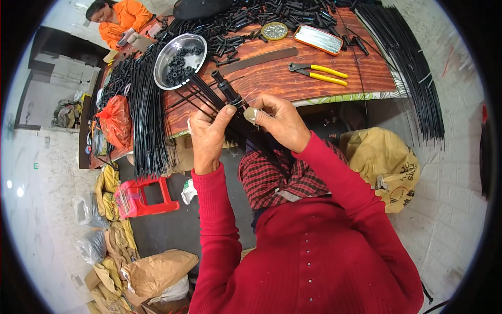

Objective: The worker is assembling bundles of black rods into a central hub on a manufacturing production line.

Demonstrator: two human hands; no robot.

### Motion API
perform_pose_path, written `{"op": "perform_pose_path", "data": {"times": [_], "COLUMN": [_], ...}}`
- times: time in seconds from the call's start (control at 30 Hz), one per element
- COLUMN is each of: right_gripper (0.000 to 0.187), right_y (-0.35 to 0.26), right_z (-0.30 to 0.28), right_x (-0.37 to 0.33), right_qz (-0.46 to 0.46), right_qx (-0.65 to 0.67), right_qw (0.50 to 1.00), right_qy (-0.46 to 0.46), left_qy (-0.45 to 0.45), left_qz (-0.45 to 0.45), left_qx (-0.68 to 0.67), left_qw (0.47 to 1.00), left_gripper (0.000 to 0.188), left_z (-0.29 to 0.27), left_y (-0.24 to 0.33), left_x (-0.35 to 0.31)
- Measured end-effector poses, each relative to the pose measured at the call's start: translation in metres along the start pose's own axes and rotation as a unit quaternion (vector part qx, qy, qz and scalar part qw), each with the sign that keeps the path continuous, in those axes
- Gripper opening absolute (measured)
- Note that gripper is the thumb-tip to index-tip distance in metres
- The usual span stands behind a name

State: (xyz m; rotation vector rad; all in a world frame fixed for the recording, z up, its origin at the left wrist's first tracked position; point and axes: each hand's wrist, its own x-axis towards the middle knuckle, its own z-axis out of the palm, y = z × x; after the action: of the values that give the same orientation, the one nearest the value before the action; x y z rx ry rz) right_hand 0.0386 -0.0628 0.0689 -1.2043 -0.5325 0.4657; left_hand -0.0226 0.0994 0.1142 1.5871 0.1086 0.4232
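My left hand (210,131) is closed at the table's near edge, thumb pressed against a black tubular fitting (225,88) with a stepped, narrow tip. The fitting tilts up and to the left. A bundle of thin black rods (205,95) runs past the same fingers, and dark lengths hang toward my lap. Close beside it, my right hand (282,119) pinches at the fitting's lower end, its thumb tip wrapped in a pale covering. Fine thin strands stick out near those fingertips; what exactly the right fingers hold is too small to make out.
On the wooden table (261,68) are a metal bowl (158,78) of small black rings, yellow-handled pliers (319,73), a flat bar (261,60), a tin of pale strips (319,40) and piled black fittings. Rod bundles (149,110) overhang the edge. A person in orange (128,18) sits far left.
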Motion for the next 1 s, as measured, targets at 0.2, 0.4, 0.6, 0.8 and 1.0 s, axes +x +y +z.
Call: {"op": "perform_pose_path", "data": {"times": [0.2, 0.4, 0.6, 0.8, 1.0], "right_gripper": [0.01, 0.011, 0.011, 0.01, 0.008], "right_y": [-0.002, -0.006, -0.002, -0.003, 0.003], "right_z": [0.012, 0.013, 0.016, 0.011, 0.012], "right_x": [-0.014, -0.016, -0.013, -0.006, -0.002], "right_qz": [-0.062, -0.069, -0.033, -0.018, -0.053], "right_qx": [-0.079, -0.111, -0.19, -0.12, -0.14], "right_qw": [0.992, 0.988, 0.975, 0.992, 0.988], "right_qy": [0.074, 0.088, 0.109, 0.027, 0.048], "left_qy": [0.025, 0.018, 0.001, 0.006, -0.033], "left_qz": [0.012, 0.015, 0.02, -0.006, -0.037], "left_qx": [0.064, 0.057, -0.005, -0.09, -0.029], "left_qw": [0.998, 0.998, 1.0, 0.996, 0.998], "left_gripper": [0.02, 0.019, 0.018, 0.019, 0.021], "left_z": [0.008, 0.005, -0.002, -0.008, -0.015], "left_y": [0.005, 0.011, 0.001, -0.002, 0.004], "left_x": [-0.012, -0.017, -0.012, -0.008, -0.001]}}
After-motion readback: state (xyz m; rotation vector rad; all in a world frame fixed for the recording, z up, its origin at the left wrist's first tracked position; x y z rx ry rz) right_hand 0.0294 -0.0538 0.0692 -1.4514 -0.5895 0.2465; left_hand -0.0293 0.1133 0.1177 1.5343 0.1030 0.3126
